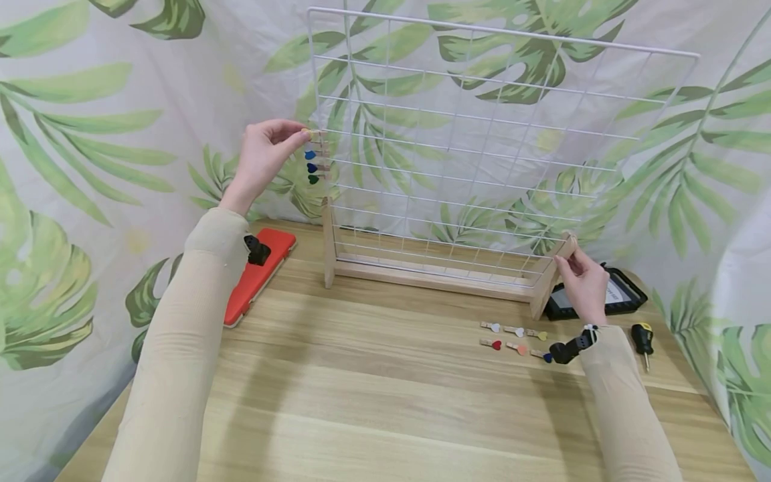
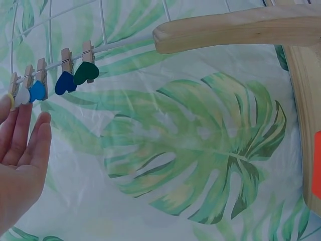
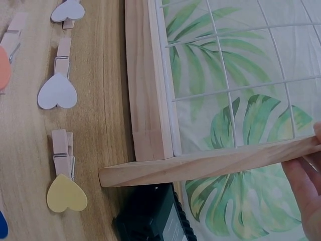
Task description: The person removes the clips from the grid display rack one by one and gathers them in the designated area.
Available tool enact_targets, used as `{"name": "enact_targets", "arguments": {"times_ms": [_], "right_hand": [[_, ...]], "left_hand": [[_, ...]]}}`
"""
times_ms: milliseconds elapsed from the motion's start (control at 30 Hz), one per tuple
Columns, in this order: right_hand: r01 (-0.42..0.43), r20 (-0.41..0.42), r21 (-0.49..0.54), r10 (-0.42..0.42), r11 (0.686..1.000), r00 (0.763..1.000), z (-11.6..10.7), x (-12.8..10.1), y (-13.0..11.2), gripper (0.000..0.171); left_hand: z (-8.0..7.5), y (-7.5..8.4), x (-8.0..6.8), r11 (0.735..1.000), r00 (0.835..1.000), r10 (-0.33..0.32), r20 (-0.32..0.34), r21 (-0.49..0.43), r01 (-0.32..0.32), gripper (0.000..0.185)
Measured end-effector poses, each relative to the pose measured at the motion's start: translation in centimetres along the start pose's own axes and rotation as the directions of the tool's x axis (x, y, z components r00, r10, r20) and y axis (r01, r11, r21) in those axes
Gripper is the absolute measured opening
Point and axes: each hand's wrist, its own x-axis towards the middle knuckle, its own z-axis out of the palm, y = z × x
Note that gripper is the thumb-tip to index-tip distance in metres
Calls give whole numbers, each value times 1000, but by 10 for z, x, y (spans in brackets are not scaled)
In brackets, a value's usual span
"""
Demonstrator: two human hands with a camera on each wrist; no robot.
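My left hand [image 1: 268, 152] pinches a small wooden clothespin with a yellow heart [image 1: 307, 134] at the left edge of the white wire grid [image 1: 448, 148]. Below it on that edge hang more clothespins, with a white heart [image 2: 22, 95], a light blue heart [image 1: 310, 154], a dark blue heart [image 1: 311, 167] and a green heart [image 1: 313, 179]. My right hand [image 1: 585, 284] grips the top of the right wooden post [image 1: 551, 274] of the stand, thumb on one side and fingers on the other. The grid stands upright in the wooden base [image 1: 434, 282].
Several heart clothespins lie in two rows at the right, among them a red one [image 1: 496, 345] and a yellow one [image 3: 67, 193]. A black case [image 1: 626, 294] sits behind the right post, a screwdriver [image 1: 642, 339] beside it. At left lies a red case [image 1: 265, 268] on the wooden table [image 1: 373, 402].
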Motion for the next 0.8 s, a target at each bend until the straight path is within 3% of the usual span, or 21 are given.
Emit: {"name": "enact_targets", "arguments": {"times_ms": [300, 600, 800], "right_hand": [[-8, 5, -11, 8, 1000, 1000, 0, 0, 1, 34], [-13, 7, -18, 13, 1000, 1000, 0, -1, 4, 34], [-5, 9, -23, 6, 1000, 1000, 0, 1, 7, 33]], "left_hand": [[1, -1, 2, 999, 1000, 4, -24, 33, -4, 35], [5, 1, 1, 994, 995, 64, -76, 92, -57, 33], [1, -2, 0, 999, 991, 32, -132, 21, -30, 31]]}}
